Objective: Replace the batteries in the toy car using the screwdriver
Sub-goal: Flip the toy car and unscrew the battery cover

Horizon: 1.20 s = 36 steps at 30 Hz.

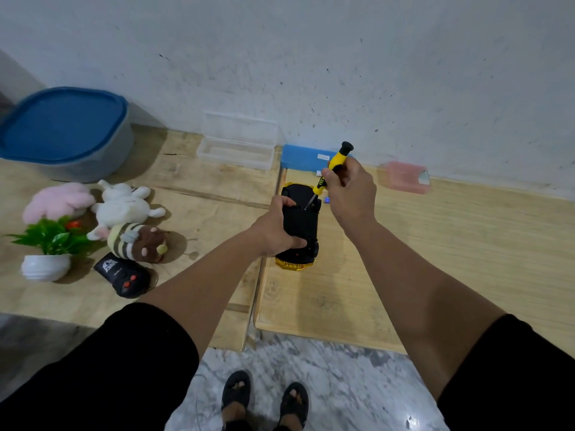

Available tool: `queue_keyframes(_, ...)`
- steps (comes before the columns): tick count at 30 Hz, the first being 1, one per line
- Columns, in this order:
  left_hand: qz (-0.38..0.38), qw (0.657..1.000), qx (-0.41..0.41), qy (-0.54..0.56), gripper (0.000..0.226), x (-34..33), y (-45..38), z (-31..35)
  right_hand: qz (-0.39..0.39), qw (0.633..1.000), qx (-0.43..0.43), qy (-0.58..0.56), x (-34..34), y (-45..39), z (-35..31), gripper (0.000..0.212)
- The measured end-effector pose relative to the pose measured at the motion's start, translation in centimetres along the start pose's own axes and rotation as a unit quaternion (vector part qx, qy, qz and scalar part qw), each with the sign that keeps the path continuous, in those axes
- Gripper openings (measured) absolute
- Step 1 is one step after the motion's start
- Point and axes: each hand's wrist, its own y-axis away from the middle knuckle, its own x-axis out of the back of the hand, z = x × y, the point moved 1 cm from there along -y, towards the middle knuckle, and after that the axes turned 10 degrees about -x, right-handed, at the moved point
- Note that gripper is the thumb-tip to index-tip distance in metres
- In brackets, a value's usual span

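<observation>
Home floor corner (plush toys [124, 209])

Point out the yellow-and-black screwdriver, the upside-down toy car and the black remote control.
Yellow-and-black screwdriver [334, 164]: head view, on the yellow handle above the right hand.
Upside-down yellow toy car with black underside [300, 220]: head view, on the black underside.
Black remote control with red buttons [123, 275]: head view, on its top face.

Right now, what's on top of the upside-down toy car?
The left hand grips the toy car, and the screwdriver in the right hand tips onto its black underside. The batteries inside are hidden.
</observation>
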Motion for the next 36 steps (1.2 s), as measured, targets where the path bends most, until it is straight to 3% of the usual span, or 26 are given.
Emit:
queue_keyframes(8,0.000,0.999,0.020,0.036,0.072,0.2,0.7,0.3,-0.045,0.992,0.075,0.095,0.1,0.7,-1.5,0.023)
queue_keyframes(17,0.004,1.000,0.007,0.026,0.071,0.7,1.3,-0.2,-0.136,0.985,0.081,0.076,0.1,1.5,-2.6,0.036)
queue_keyframes(21,0.009,1.000,-0.016,0.008,0.070,0.5,1.1,-0.3,-0.159,0.985,0.059,0.035,0.1,1.7,-3.0,0.028)
queue_keyframes(29,0.011,0.999,-0.036,-0.001,0.068,0.2,1.1,0.1,-0.111,0.993,0.044,0.025,0.4,1.4,-2.9,0.031)
queue_keyframes(36,0.010,0.999,-0.030,0.015,0.068,0.4,1.1,0.1,-0.129,0.991,0.040,0.008,0.9,1.1,-2.5,0.024)
